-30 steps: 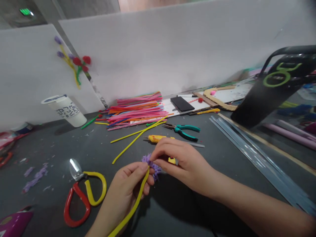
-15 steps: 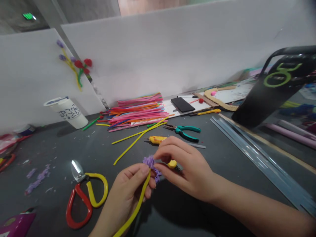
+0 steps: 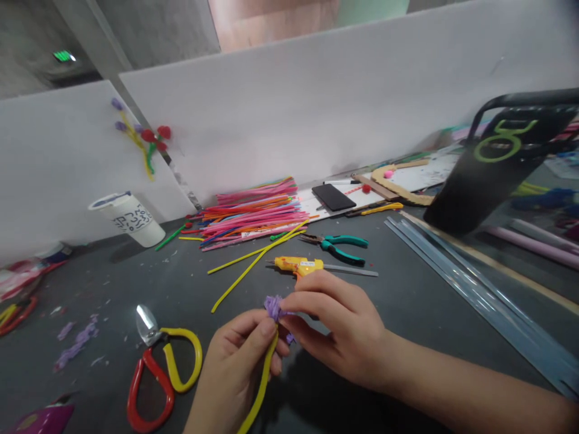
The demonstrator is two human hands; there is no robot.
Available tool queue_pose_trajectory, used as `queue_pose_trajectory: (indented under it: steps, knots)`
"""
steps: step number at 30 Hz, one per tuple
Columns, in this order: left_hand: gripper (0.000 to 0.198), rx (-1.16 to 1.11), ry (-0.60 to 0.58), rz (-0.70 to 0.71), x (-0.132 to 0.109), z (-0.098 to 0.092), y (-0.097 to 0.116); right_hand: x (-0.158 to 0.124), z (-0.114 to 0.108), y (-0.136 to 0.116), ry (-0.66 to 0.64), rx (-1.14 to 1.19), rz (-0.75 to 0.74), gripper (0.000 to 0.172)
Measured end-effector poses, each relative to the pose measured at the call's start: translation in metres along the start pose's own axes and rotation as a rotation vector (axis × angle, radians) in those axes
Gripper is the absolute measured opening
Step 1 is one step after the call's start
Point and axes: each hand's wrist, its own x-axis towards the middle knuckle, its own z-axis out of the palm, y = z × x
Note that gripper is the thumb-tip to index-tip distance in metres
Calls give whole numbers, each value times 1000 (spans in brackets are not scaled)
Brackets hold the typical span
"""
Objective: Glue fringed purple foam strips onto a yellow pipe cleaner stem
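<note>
Between thumb and fingers, my left hand (image 3: pixel 244 349) pinches a yellow pipe cleaner (image 3: pixel 262 386) just below its top end. Fuzzy purple pipe cleaner (image 3: pixel 272 306) is bunched around that end, like a small flower head. My right hand (image 3: pixel 339 328) has its thumb and fingertips closed on the right side of the purple bunch. A bit of purple also shows under the right fingers; the rest there is hidden. Just beyond my right hand lies a yellow hot glue gun (image 3: pixel 289 263) with a glue stick in its back. Teal-handled pliers (image 3: pixel 344 246) lie behind it.
Scissors (image 3: pixel 151 380) with red and yellow handles lie left, near purple scraps (image 3: pixel 79 343). Behind are loose yellow pipe cleaners (image 3: pixel 244 271), a colourful pipe cleaner pile (image 3: pixel 257 214), a phone (image 3: pixel 333 197) and a white cup (image 3: pixel 133 223). Clear strips (image 3: pixel 461 289) and a black tumbler (image 3: pixel 488 175) stand right.
The view has tilted up slightly, so the table things sit lower. My right fingers have shifted and closed in on the purple bunch, and more of the glue gun shows.
</note>
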Motion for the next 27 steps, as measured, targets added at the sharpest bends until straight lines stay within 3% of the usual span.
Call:
queue_pose_trajectory:
  steps: [8, 19, 22, 27]
  knots:
    - [25, 38, -36, 28, 1, -3, -3, -1, 0, 2, 15, -45, -68, 9]
    - [24, 91, 40, 59, -4, -3, -5, 0, -1, 0, 24, -66, -65, 10]
    - [21, 128, 79, 175, -9, 2, -4, 0, -3, 0, 40, -53, -93, 12]
    - [16, 321, 151, 535, -13, 4, -4, 2, -6, -4, 14, 63, -84, 10]
